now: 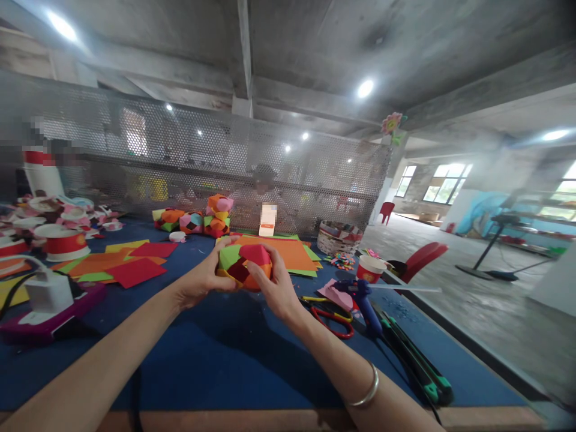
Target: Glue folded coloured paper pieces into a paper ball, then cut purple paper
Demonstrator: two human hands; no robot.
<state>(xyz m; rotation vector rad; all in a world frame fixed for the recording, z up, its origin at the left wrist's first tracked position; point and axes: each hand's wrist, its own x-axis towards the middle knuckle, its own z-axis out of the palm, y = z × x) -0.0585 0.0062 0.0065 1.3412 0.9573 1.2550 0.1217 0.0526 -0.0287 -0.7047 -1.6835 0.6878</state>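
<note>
A folded paper ball (243, 265) in green, red, orange and yellow is held up above the blue table (198, 360). My left hand (204, 270) grips it from the left side. On the right side my right hand (274, 279) closes round it, with the thumb pressed against its front. Part of the ball is hidden behind my fingers. Behind it lies a stack of orange and green paper sheets (292, 252). Further back stand several finished-looking paper balls (216, 225), some piled on each other.
To the right lie scissors (333, 321), a blue glue gun (366, 303), green-black cutters (414, 354), a red-white paper cup (371, 268) and a woven basket (338, 239). Loose paper squares (137, 271) and a purple power strip (85, 306) are on the left. A mesh screen (189, 162) stands behind.
</note>
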